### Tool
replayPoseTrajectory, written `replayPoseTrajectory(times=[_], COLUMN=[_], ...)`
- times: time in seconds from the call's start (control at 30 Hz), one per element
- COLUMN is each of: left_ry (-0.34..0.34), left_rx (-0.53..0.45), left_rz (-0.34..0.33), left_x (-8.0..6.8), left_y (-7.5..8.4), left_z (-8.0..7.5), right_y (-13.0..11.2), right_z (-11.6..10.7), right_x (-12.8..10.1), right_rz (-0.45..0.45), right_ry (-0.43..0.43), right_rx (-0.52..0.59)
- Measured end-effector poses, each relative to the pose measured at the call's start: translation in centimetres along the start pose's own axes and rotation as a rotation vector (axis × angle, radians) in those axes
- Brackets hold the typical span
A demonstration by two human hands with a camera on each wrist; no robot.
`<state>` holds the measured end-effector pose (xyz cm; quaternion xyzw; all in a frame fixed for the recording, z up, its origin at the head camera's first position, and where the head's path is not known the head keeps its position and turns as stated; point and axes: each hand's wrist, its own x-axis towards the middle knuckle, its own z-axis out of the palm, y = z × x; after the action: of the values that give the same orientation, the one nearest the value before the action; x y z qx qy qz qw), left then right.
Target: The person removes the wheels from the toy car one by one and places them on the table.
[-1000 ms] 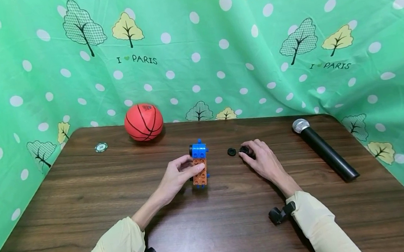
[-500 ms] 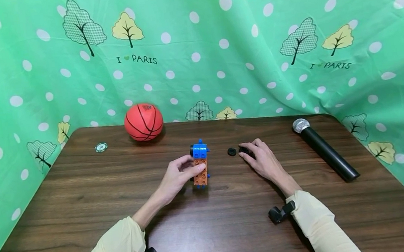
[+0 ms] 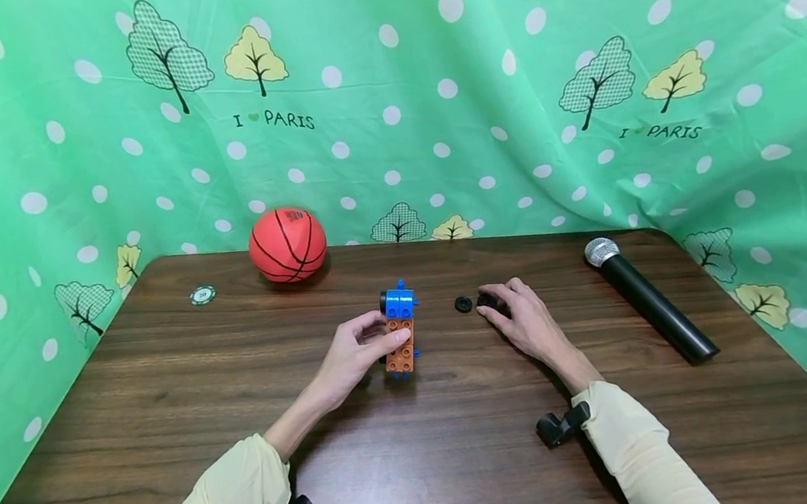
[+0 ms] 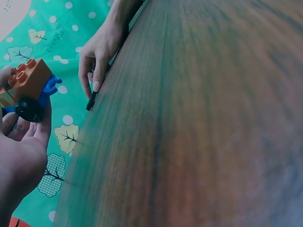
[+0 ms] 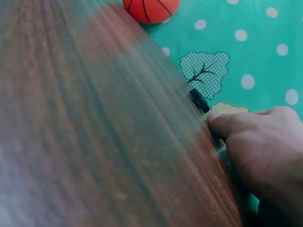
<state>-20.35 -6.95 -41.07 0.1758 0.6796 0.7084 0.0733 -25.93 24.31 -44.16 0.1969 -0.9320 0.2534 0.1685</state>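
Wheel (image 4: 29,109) under brick car (image 4: 27,82), left-wrist view only.

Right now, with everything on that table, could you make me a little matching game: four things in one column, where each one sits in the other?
Things:
1. basketball
2. microphone
3. block toy
4. loose black wheel

Places:
A. far right of the table
B. held by the left hand
C. back left, by the cloth
D. just left of the right hand

Pairs: 1-C, 2-A, 3-B, 4-D

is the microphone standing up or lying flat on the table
Lying flat. In the head view the microphone rests lengthwise on the table, silver head toward the backdrop, black handle toward the near edge, apart from the right hand.
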Motion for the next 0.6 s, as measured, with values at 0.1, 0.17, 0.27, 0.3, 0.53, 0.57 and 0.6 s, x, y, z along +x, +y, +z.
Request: replayPoseTrajectory(times=[0.1, 0.17, 0.27, 0.3, 0.53, 0.57, 0.6], left_ry=[-0.004, -0.009, -0.034, -0.05, -0.163, -0.167, -0.172], left_rx=[0.001, 0.003, 0.009, 0.007, 0.121, 0.155, 0.187], left_rz=[-0.003, -0.005, -0.005, -0.007, -0.003, 0.005, 0.014], left_x=[0.0, 0.0, 0.0, 0.0, 0.0, 0.0, 0.0], left_y=[0.0, 0.0, 0.0, 0.0, 0.2, 0.3, 0.3], left_z=[0.0, 0.0, 0.1, 0.1, 0.2, 0.3, 0.3], right_y=[-0.1, -0.3, -1.1, -1.6, -6.1, -6.9, -7.6], right_z=[-0.1, -0.2, -0.3, -0.4, 0.0, 0.1, 0.1], right_x=[-0.1, -0.1, -0.3, -0.3, -0.6, -0.7, -0.9], right_rz=[0.01, 0.022, 0.011, -0.008, -0.217, -0.223, -0.221], right_ry=[0.016, 0.038, 0.097, 0.122, 0.173, 0.146, 0.113], right_rx=[0.013, 0.028, 0.08, 0.105, 0.348, 0.387, 0.42])
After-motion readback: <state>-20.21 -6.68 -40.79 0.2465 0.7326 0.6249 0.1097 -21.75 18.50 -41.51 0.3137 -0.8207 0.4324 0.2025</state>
